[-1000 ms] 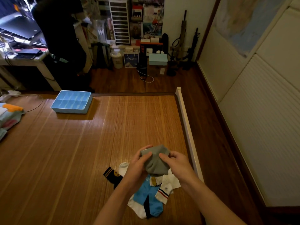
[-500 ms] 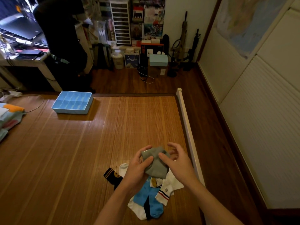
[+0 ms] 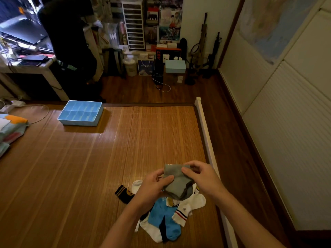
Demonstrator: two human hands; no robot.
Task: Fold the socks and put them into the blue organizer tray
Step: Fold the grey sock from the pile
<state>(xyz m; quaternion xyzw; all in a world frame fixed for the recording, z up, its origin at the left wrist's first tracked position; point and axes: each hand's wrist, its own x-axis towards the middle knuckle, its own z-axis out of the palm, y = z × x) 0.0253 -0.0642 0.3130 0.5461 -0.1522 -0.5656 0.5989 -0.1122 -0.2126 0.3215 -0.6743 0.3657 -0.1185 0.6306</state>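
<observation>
I hold a grey sock in the air above a pile of socks on the bamboo mat. My left hand grips its left edge, thumb on top. My right hand pinches its upper right corner. The pile under it has blue, white and black-and-yellow socks. The blue organizer tray with several compartments stands far off at the mat's back left, and its compartments look bare.
A white rail borders the mat on the right, with wood floor and wall panels beyond. Folded cloths lie at the left edge. A cable runs near the tray. A desk, shelves and boxes crowd the back.
The grey sock has been pulled wider between my hands. My right hand shifted up to its top right corner, and my left thumb slid along its left side.
</observation>
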